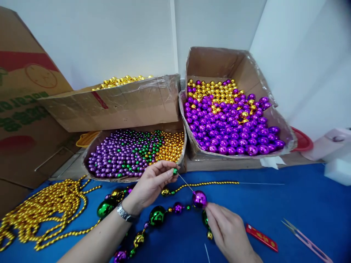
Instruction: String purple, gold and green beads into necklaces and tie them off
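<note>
My left hand (153,184) pinches a small green bead (175,171) between thumb and fingertips, just in front of the box of small beads. A thin straight wire or needle (185,183) runs from that bead down to a large shiny purple bead (199,199). Closed on the right side of the purple bead are the fingers of my right hand (229,228). A strand of large and small green, gold and purple beads (157,216) curves over the blue table below my hands. More green and gold beads hang beside my right fingers, partly hidden.
A low box (134,155) holds small purple, green and gold beads. Large purple and gold balls fill another box (236,124). Gold bead strings (46,208) pile at left. A red packet (261,237) and pink-handled thread snips (307,241) lie at right.
</note>
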